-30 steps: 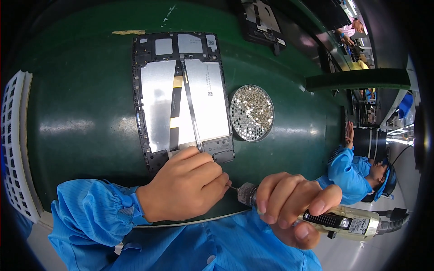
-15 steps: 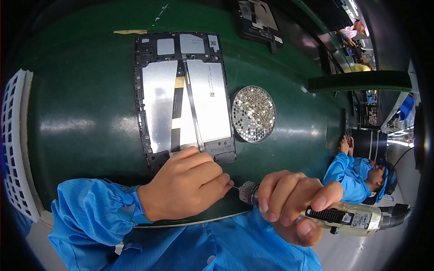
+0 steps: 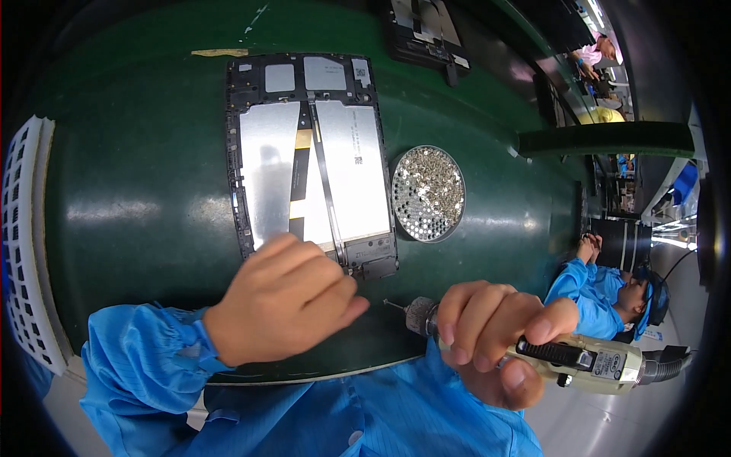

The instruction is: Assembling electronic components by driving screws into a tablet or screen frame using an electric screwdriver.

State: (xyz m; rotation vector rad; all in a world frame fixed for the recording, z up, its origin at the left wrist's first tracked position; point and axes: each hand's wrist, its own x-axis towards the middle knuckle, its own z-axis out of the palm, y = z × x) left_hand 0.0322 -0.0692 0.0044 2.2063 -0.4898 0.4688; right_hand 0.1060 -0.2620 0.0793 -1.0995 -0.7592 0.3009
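My right hand point(image 3: 495, 335) is wrapped round an electric screwdriver point(image 3: 601, 362) with a cream body and a black lever. Its knurled collar point(image 3: 420, 315) and thin bit point left; a tiny piece seems to sit at the bit's tip. My left hand point(image 3: 285, 301) is closed over the near edge of an opened tablet point(image 3: 354, 175), fingers curled under and thumb pointing right. What its fingers hold, if anything, is hidden. The tablet lies on the green mat, with silver panels, a black frame and a slanting flat cable. Right of it stands a round dish of small screws point(image 3: 442, 179).
A white slotted tray point(image 3: 30, 236) stands at the left. Another dark device point(image 3: 422, 38) lies at the far side, and a strip of tape point(image 3: 221, 52) lies behind the tablet. On the right, a co-worker in blue point(image 3: 586, 293) sits beyond a green-covered bar point(image 3: 609, 138).
My left hand has moved left, away from the screwdriver's bit, which its fingertips were at before. A tiny piece now shows at the bit's tip. The screwdriver has barely moved.
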